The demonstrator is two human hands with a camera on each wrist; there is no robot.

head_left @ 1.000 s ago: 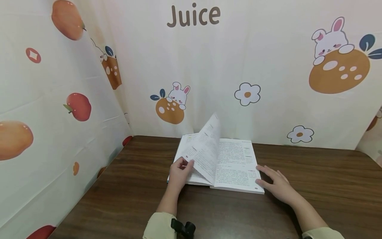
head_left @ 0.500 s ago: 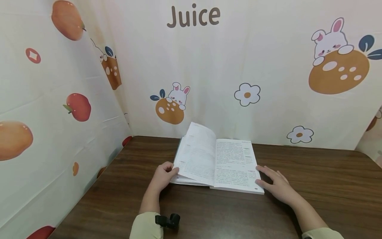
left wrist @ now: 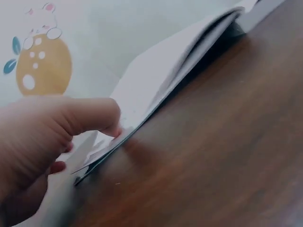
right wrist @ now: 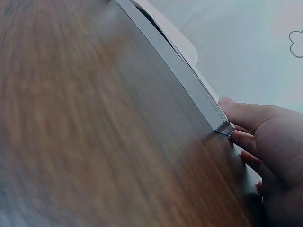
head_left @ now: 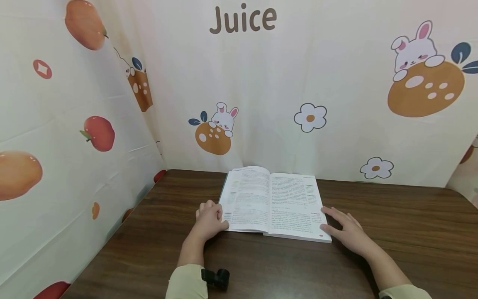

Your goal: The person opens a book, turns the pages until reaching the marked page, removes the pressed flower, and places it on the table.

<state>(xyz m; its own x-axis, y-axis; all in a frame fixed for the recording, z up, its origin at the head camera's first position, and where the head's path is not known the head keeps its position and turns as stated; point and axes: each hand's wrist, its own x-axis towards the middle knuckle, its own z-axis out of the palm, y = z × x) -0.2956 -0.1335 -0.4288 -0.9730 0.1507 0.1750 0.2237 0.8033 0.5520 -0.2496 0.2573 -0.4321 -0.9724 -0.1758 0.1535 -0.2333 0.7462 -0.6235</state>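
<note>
left hand [head_left: 210, 220]: thumb pressed to the book's [head_left: 295, 207] near left corner, fingers curled; pinch on paper cannot be told. right hand [head_left: 347, 234]: fingers loosely extended, touching the right edge, some fingertips hidden. book spread on worktop [head_left: 276, 270], print illegible; sleeves [head_left: 188, 283] cut off.

Brown table [head_left: 269, 270], seemingly wood; open book [head_left: 293, 203] lying on it.

Has laid the thin white printed paper leaf [head_left: 248, 201], raised a second ago, down on the left half of the open white-paged book [head_left: 296, 205]; has shifted the bare left hand [head_left: 209, 219] to the near left corner.
</note>
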